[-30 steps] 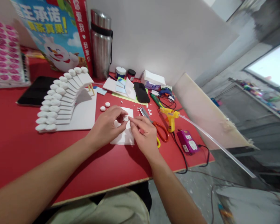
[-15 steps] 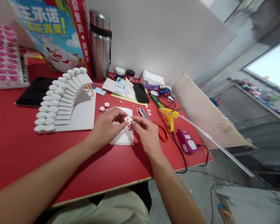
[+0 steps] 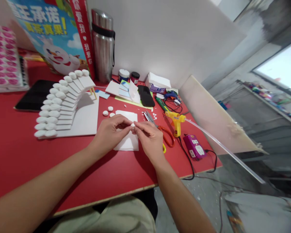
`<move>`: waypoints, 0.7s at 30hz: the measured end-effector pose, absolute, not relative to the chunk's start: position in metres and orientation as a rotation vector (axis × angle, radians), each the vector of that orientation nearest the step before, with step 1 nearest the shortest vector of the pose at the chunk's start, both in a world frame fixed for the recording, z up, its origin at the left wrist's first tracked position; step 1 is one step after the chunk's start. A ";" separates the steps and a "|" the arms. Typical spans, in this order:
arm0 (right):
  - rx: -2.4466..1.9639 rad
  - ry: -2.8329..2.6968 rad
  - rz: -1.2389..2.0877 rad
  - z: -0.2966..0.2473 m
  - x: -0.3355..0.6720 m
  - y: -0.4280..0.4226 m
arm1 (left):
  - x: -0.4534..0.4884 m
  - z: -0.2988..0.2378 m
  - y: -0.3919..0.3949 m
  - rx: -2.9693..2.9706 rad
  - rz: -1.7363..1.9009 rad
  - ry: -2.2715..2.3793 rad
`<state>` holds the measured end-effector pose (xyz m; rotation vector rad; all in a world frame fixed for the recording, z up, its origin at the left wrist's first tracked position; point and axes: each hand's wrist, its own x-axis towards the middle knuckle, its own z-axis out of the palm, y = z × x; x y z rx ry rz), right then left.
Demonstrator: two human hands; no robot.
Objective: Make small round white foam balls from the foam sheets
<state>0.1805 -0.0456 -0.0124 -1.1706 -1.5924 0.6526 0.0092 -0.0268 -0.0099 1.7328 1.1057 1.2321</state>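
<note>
Between the fingertips of both hands is a small white piece [image 3: 133, 124], mostly covered, its kind unclear. My left hand [image 3: 113, 131] pinches it from the left with thumb and forefinger. From the other side, my right hand [image 3: 149, 137] pinches the same piece. Both hands are over a stack of white paper [image 3: 127, 144] on the red table. Behind my left hand lie a few round white pieces [image 3: 105, 113]. Scissors with orange handles [image 3: 168, 136] rest just right of my right hand. To the left stands a curved white staircase model [image 3: 69, 111] with white ovals along its edge.
A yellow glue gun [image 3: 176, 121] with a long clear stick reaching past the table edge stands at right, by a purple power box [image 3: 194, 147]. At the back are a phone [image 3: 145, 96], a steel flask [image 3: 102, 47] and a black tablet [image 3: 36, 95].
My fingertips have closed in around the white piece, so less of it shows. My right hand has shifted slightly, uncovering more of the scissors and a yellow loop beside it.
</note>
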 end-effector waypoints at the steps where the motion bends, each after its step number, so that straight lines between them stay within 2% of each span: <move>1: -1.164 -1.622 0.625 -0.013 0.181 -0.045 | 0.009 -0.011 -0.027 1.730 1.237 1.096; 9: -1.187 -1.708 0.407 -0.014 0.181 -0.044 | 0.013 -0.011 -0.028 1.670 1.276 1.092; 16: -1.089 -1.841 0.052 -0.013 0.183 -0.047 | 0.019 -0.008 -0.030 0.954 1.169 0.988; 21: -1.029 -1.920 -0.054 -0.015 0.182 -0.049 | 0.018 -0.011 -0.029 0.795 1.150 0.920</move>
